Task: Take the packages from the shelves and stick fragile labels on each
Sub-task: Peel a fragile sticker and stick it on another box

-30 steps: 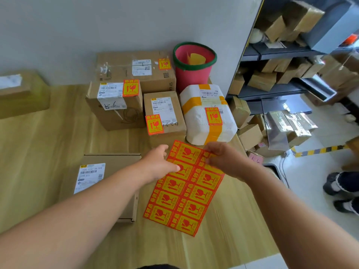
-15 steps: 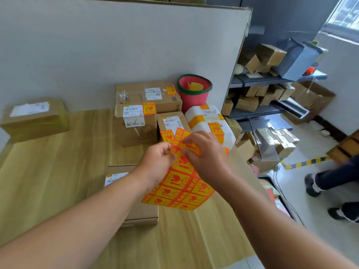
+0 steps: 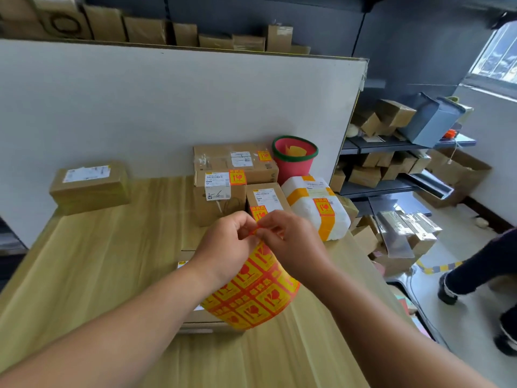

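An orange-and-yellow fragile-label sheet [image 3: 253,292] is pinched at its top corner by the left hand [image 3: 228,246] and right hand [image 3: 292,245], seemingly to peel one label.

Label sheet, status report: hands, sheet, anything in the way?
Left hand and right hand both pinching top edge of label sheet. Sheet held up, curled, above the flat box. Nothing in the way.

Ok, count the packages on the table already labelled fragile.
4: back box, box before it, small box right of it, white parcel at right. More may be hidden.
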`<move>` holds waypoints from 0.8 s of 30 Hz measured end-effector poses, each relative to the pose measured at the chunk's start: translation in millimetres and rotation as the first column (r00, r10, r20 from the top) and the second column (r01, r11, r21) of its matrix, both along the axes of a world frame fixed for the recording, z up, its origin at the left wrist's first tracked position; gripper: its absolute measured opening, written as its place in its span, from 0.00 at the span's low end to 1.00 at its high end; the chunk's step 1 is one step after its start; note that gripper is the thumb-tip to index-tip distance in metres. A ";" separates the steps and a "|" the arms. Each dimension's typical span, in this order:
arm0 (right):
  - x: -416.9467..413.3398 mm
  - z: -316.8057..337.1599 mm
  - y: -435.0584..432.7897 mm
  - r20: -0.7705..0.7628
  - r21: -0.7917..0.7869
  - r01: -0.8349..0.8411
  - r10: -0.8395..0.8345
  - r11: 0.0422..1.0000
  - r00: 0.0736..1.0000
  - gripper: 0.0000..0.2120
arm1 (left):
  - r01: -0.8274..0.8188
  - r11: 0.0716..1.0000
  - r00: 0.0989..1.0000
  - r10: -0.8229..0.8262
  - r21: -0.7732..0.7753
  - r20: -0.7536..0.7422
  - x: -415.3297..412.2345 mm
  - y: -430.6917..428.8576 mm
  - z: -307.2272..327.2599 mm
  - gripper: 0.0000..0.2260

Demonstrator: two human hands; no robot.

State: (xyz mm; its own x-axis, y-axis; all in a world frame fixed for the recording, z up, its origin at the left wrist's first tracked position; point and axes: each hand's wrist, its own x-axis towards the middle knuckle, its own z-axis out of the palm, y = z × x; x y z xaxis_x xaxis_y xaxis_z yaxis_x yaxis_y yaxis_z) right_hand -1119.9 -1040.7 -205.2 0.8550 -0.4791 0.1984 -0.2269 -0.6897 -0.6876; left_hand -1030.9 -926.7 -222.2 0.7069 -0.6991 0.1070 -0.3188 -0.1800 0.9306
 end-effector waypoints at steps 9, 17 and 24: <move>-14.3 3.9 -47.6 -0.011 0.134 -0.036 0.037 0.990 0.999 0.04 | -0.006 0.995 0.998 0.000 0.095 0.066 -16.6 -38.5 7.1 0.05; -44.2 -7.9 -109.2 -0.070 0.161 -0.008 0.019 0.987 0.997 0.08 | -0.002 0.991 1.000 -0.002 0.137 0.024 -46.3 -103.7 -5.3 0.08; -58.5 -21.2 -158.2 -0.047 0.363 0.138 -0.129 0.922 0.990 0.09 | -0.039 0.984 0.998 0.048 0.173 -0.048 -60.0 -152.5 -13.8 0.09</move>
